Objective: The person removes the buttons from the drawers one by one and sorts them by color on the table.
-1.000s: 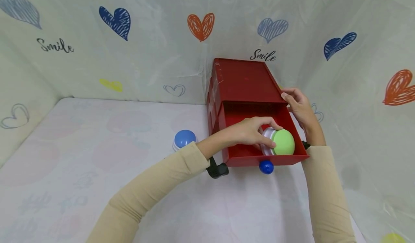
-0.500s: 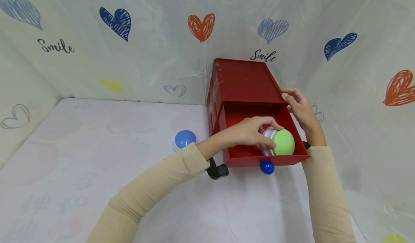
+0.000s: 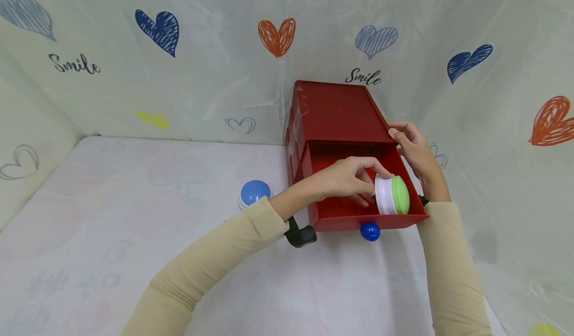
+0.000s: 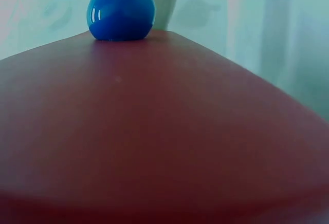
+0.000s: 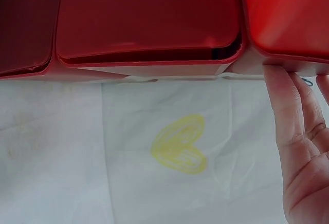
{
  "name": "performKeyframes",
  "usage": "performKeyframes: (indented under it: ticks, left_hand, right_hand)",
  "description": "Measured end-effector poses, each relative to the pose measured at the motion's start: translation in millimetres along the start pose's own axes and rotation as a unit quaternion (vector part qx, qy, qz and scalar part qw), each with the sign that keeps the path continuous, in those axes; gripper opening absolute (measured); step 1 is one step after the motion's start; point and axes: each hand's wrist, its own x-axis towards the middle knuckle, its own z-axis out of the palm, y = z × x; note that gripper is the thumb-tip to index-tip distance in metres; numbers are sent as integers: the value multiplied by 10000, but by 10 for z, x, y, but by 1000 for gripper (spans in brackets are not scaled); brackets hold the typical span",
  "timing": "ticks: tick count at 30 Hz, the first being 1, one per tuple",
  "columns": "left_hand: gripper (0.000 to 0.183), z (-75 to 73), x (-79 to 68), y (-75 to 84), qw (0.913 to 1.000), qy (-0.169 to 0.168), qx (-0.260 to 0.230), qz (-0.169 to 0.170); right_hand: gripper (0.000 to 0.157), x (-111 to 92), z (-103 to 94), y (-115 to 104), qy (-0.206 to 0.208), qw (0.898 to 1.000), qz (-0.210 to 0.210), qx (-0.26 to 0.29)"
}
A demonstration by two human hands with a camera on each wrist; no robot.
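The green-domed push button [image 3: 400,195] with a white base stands on its edge inside the open red drawer [image 3: 412,221], near its right front corner. My left hand [image 3: 347,176] reaches into the drawer and holds the button by the white base, index fingertip on the upper rim and other fingers bent behind it. My right hand [image 3: 414,144] grips the upper right front corner of the red drawer cabinet [image 3: 341,111]. In the right wrist view, several fingers [image 5: 285,100] rest against the cabinet's side. A blue knob [image 3: 369,232] sits on the drawer front.
A blue-domed push button [image 3: 255,192] with a white base stands on the white table [image 3: 179,186], left of the cabinet and beyond my left sleeve. Behind the cabinet hangs a pale curtain [image 3: 215,77] printed with hearts. The drawer sticks out toward me.
The green-domed push button has turned to the right, so more of its white base shows. My left thumb has come off the green dome's edge. My right hand stays at the cabinet corner.
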Motion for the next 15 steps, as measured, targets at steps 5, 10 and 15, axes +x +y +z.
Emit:
performKeyframes:
  ticks: [5, 10, 15]
  left_hand:
    - [40, -6, 9, 9, 9989, -459, -105, -85]
    - [53, 11, 33, -5, 9961, -796, 365, -88]
    - [55, 32, 60, -23, 9928, -710, 963, -42]
  right_hand:
    - [23, -4, 0, -7, -1, 10000, -32, 83]
    - [26, -5, 8, -7, 35, 10000, -33, 33]
    - [28, 2, 9, -18, 82, 9999, 43, -105]
